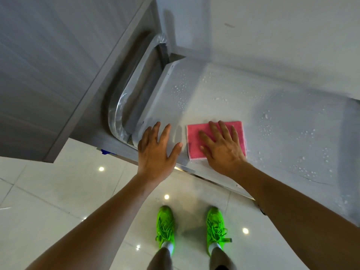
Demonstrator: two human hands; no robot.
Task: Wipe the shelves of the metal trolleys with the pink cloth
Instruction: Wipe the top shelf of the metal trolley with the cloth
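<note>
A grey panelled wall (48, 65) fills the far left, and a curved tubular steel trolley handle (124, 98) runs beside it, leaving only a narrow gap between them. The left hand (155, 151) lies flat with fingers spread and relaxed on the near left corner of the flat, wet metal trolley shelf (224, 98), grasping nothing. Just beside it, the right hand (222, 147) presses with straight fingers on the one folded rectangular pink cloth (194, 143), which lies on the shelf near its front edge. Water droplets dot the shelf, which stretches broad and open to the right. Below, two neon-green laced shoes (165, 227) stand on the glossy white tiled floor (58, 182).
</note>
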